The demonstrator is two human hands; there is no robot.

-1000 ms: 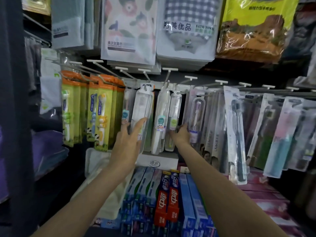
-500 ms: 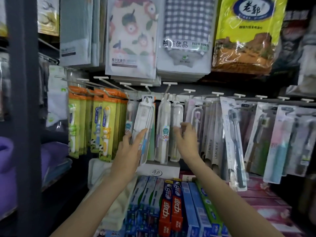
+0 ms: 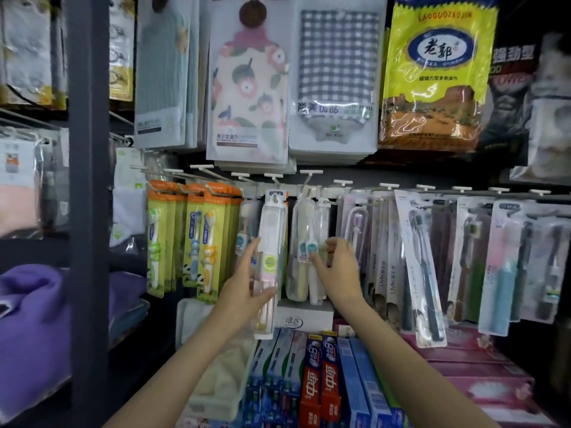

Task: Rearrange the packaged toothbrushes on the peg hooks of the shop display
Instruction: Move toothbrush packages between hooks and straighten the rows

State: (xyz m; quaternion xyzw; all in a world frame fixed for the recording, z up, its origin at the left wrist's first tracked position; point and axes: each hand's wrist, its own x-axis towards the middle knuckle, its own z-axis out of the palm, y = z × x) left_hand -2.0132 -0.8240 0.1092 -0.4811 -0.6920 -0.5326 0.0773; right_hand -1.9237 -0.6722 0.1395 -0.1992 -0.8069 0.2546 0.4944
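Row of peg hooks (image 3: 341,182) carries packaged toothbrushes; below lie toothpaste boxes (image 3: 321,381). The tall clear toothbrush case (image 3: 269,242) hangs on its hook, left hand (image 3: 247,288) wrapped around it. Right hand (image 3: 335,267) pinches neighbouring clear packs (image 3: 304,251) with curled fingers

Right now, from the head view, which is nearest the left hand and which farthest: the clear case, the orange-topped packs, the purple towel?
1. Clear case: in the left hand, which holds it by the lower half.
2. Orange-topped packs: hanging just to the hand's left.
3. Purple towel: far left, beyond the dark post.
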